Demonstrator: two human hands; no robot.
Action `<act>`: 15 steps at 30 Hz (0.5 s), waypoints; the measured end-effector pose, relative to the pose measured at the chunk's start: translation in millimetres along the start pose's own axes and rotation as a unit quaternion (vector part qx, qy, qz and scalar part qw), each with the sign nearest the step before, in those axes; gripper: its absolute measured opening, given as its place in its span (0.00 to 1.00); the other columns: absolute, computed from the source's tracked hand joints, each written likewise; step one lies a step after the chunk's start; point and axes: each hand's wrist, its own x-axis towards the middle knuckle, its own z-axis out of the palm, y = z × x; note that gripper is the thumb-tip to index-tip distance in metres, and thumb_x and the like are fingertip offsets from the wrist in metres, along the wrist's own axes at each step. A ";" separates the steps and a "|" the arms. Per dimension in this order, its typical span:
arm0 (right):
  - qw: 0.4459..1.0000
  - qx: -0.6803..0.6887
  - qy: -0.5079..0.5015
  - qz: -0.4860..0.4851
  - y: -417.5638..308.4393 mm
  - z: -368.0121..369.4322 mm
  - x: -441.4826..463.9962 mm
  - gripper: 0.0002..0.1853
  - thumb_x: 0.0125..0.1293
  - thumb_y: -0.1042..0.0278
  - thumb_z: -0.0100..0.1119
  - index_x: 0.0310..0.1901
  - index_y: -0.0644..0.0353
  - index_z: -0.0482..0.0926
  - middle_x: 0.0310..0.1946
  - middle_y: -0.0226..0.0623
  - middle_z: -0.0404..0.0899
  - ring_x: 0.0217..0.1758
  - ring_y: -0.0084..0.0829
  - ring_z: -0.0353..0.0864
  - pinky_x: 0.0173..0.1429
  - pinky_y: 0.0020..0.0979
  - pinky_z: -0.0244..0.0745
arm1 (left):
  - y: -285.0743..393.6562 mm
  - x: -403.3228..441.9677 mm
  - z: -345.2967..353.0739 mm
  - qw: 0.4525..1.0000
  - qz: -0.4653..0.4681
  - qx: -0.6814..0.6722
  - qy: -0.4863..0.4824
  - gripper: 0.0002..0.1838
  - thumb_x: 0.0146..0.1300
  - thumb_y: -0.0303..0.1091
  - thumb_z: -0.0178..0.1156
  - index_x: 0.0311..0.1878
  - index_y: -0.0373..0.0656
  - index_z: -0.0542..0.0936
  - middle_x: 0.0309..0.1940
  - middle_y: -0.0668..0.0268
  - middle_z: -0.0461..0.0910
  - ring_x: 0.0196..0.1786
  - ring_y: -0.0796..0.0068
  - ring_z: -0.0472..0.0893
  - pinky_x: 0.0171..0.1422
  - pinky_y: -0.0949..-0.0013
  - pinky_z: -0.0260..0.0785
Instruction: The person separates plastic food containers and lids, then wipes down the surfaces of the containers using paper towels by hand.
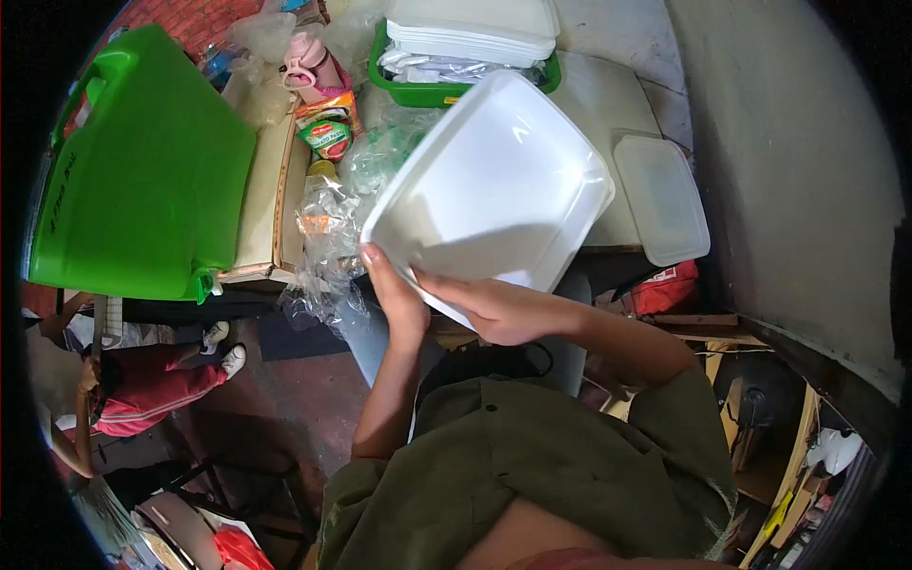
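Observation:
A deep white plastic tub (489, 171) with rounded corners is tilted up before me, its inside facing me. My left hand (391, 299) grips it at the near left corner, thumb along the rim; the other fingers are mostly hidden. Against its near side, close to the left hand, my right hand (503, 309) holds the tub too, with some fingers out of sight. Behind the tub, a green basin (418, 93) contains clear plastic wrapping and a stack of white lids or trays (475, 33).
A translucent lid (662, 201) lies at the table's right edge, near the grey wall (798, 180). Left are clear plastic bags (328, 237), a tomato paste pouch (328, 138), a pink bottle (312, 66) and a big green container (157, 171). Another person's red-trousered leg (166, 399) shows lower left.

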 end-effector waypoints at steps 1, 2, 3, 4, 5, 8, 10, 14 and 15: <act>1.000 -0.005 -0.028 0.006 0.1 -2.6 -6.8 0.35 0.58 0.84 0.42 0.70 0.67 0.52 0.70 0.54 0.54 0.71 0.48 0.59 0.73 0.37 0.56 | -0.6 5.8 -7.6 0.999 -0.005 -0.045 0.007 0.32 0.75 0.55 0.32 0.68 0.36 0.58 0.62 0.56 0.63 0.64 0.67 0.64 0.69 0.64 0.55; 0.999 -0.005 -0.032 0.006 0.5 -5.4 -15.4 0.35 0.58 0.84 0.42 0.70 0.67 0.52 0.70 0.54 0.54 0.71 0.48 0.59 0.73 0.37 0.56 | -1.8 11.5 -16.3 0.996 -0.008 -0.091 0.014 0.36 0.74 0.59 0.33 0.70 0.37 0.56 0.65 0.56 0.61 0.67 0.67 0.63 0.71 0.64 0.54; 0.995 -0.046 -0.082 0.035 0.6 -8.2 -25.0 0.34 0.58 0.83 0.44 0.70 0.67 0.54 0.70 0.53 0.57 0.71 0.47 0.60 0.72 0.35 0.57 | 2.1 15.4 -22.2 0.997 0.017 -0.069 0.014 0.35 0.74 0.58 0.35 0.71 0.38 0.56 0.66 0.57 0.61 0.67 0.67 0.63 0.71 0.63 0.53; 0.985 -0.085 -0.132 0.066 -0.2 -10.3 -31.6 0.34 0.58 0.82 0.45 0.69 0.68 0.56 0.69 0.51 0.59 0.70 0.46 0.62 0.72 0.34 0.58 | 5.1 15.1 -23.7 0.997 0.016 -0.070 0.015 0.35 0.74 0.58 0.35 0.71 0.38 0.56 0.66 0.57 0.61 0.67 0.67 0.63 0.71 0.63 0.53; 0.970 -0.163 -0.165 0.073 -2.7 -12.9 -36.3 0.31 0.59 0.77 0.48 0.67 0.64 0.62 0.67 0.45 0.64 0.68 0.39 0.66 0.72 0.41 0.58 | 10.5 13.9 -24.0 0.998 0.043 -0.052 0.012 0.34 0.74 0.57 0.35 0.71 0.38 0.56 0.66 0.58 0.61 0.67 0.67 0.63 0.71 0.63 0.53; 0.931 -0.327 -0.159 0.003 10.7 -20.1 -50.4 0.28 0.61 0.73 0.48 0.65 0.58 0.65 0.66 0.38 0.67 0.66 0.31 0.70 0.73 0.50 0.53 | 9.2 13.4 -25.4 0.996 0.093 -0.010 0.007 0.32 0.75 0.54 0.36 0.71 0.39 0.56 0.66 0.60 0.62 0.67 0.69 0.63 0.71 0.64 0.52; 0.919 -0.351 -0.178 0.025 16.1 -32.6 -52.7 0.27 0.61 0.70 0.48 0.65 0.53 0.66 0.67 0.30 0.66 0.67 0.24 0.68 0.73 0.57 0.48 | 7.9 13.6 -29.2 0.997 0.070 -0.029 -0.004 0.31 0.75 0.51 0.36 0.72 0.38 0.55 0.67 0.60 0.61 0.67 0.69 0.63 0.72 0.64 0.50; 0.902 -0.383 -0.198 0.028 37.2 -59.5 -57.9 0.41 0.48 0.79 0.51 0.69 0.48 0.62 0.71 0.22 0.59 0.74 0.18 0.56 0.77 0.53 0.39 | 27.0 9.8 -22.6 0.994 0.107 0.034 0.017 0.31 0.75 0.52 0.37 0.70 0.37 0.58 0.66 0.60 0.62 0.67 0.69 0.63 0.71 0.64 0.51; 0.894 -0.394 -0.204 0.066 40.6 -67.6 -58.2 0.42 0.46 0.81 0.51 0.69 0.47 0.62 0.72 0.22 0.58 0.74 0.19 0.56 0.77 0.53 0.38 | 32.1 10.3 -22.2 0.996 0.087 0.019 0.028 0.31 0.75 0.53 0.38 0.67 0.36 0.61 0.62 0.58 0.65 0.63 0.68 0.66 0.68 0.65 0.54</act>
